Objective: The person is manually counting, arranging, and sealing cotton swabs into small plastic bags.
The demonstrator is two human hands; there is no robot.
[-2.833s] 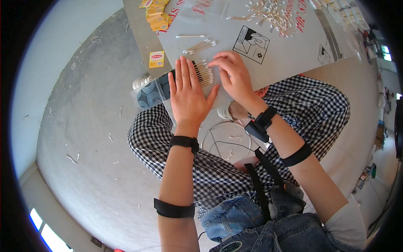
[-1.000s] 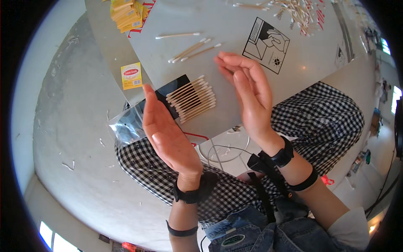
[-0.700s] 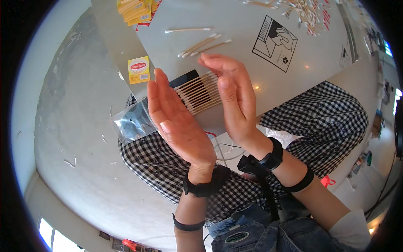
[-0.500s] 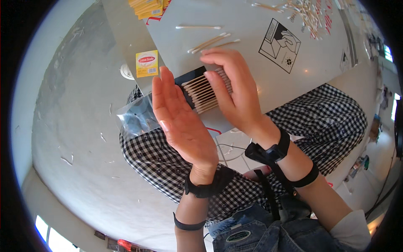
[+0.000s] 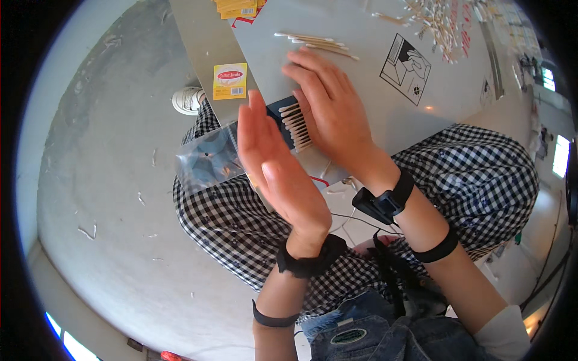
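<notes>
Ten or so white-tipped cotton swabs (image 5: 294, 127) lie in a row on a dark strip (image 5: 274, 109) between my palms. Left hand (image 5: 280, 168): straight-fingered, holding nothing. Right hand (image 5: 339, 114): loosely cupped over the swabs' right ends, thumb away from fingers (contact hidden, can't tell). Should handle featherlight: stiff thin sticks, snappable, soft heads, likely to roll. Best hold: both ends squeezed evenly, flat-palmed. Clear plastic bag (image 5: 208, 159) alongside, probably slippery.

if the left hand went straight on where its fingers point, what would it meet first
Likely the lone yellow card, at its right edge; the left hand might pass above, depth being unclear.
</notes>
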